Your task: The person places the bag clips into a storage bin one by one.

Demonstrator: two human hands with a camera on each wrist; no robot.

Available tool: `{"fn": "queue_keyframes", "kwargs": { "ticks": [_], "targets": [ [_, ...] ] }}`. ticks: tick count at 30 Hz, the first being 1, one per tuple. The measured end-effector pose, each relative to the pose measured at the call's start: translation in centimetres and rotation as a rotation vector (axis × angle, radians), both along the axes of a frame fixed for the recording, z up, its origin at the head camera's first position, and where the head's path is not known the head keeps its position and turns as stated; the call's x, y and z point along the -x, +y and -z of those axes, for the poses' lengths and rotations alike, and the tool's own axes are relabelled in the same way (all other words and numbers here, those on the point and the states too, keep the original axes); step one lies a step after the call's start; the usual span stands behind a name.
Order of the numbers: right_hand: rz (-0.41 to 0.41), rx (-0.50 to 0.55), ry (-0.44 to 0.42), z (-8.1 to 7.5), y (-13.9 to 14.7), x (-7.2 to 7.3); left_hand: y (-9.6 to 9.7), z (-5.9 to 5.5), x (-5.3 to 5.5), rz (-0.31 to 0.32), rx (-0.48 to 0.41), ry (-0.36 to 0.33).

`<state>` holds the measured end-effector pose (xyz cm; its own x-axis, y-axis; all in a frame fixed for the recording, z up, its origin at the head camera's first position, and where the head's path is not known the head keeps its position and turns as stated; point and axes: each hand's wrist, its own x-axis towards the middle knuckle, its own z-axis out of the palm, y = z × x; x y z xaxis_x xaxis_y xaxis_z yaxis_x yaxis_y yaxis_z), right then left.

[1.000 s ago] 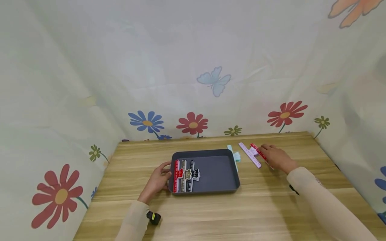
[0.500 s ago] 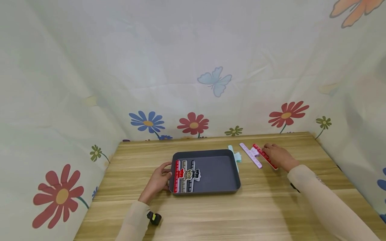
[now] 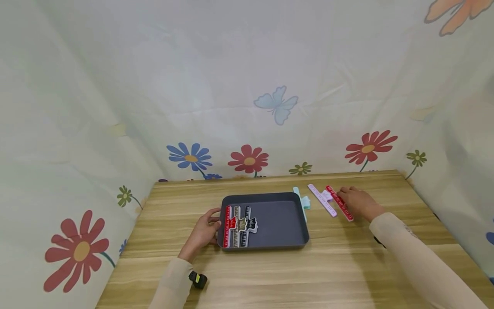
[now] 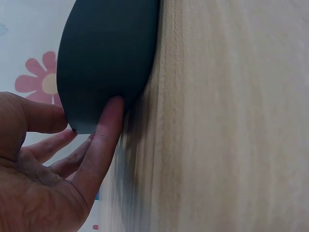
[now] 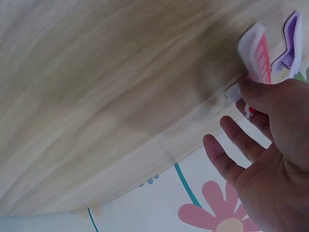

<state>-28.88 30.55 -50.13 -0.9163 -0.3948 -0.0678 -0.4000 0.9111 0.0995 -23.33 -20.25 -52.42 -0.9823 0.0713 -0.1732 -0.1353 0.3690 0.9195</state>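
At the left end of a dark grey tray [image 3: 281,223], my left hand [image 3: 204,227] grips the wall. In the left wrist view the thumb reaches the rim and another finger presses the outer side. My right hand [image 3: 359,202] pinches a red clip [image 3: 339,204] with a piano-key pattern between thumb and forefinger; the other fingers are apart from it. In the right wrist view this red clip [image 5: 260,55] stands tilted at the table. Inside the tray, side by side at its left end, lie a red clip [image 3: 227,234], a gold clip [image 3: 236,238] and a black clip [image 3: 244,238].
A lilac clip [image 3: 322,200] lies between the tray and the right hand. Beside the tray's right wall is a mint clip [image 3: 305,202]. The wooden table [image 3: 262,274] meets a flower-printed curtain [image 3: 216,107] at the back and sides.
The red clip at my right hand has shifted slightly right and turned, and its near end now shows beside the fingers. My left hand stays on the tray.
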Motion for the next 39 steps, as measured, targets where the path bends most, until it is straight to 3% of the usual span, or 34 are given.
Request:
{"fn": "queue_keyframes", "kwargs": {
  "ticks": [9, 23, 39],
  "targets": [
    [0.026, 0.001, 0.01, 0.5, 0.5, -0.6, 0.1, 0.0, 0.1, 0.003, -0.007, -0.012],
    [0.051, 0.044, 0.016, -1.4, 1.0, -1.9, 0.3, -0.3, 0.3, -0.001, 0.005, 0.007],
    [-0.064, 0.042, 0.083, -3.1, -0.5, -4.1, 0.1, 0.1, 0.0, 0.002, 0.018, 0.012]
  ]
}}
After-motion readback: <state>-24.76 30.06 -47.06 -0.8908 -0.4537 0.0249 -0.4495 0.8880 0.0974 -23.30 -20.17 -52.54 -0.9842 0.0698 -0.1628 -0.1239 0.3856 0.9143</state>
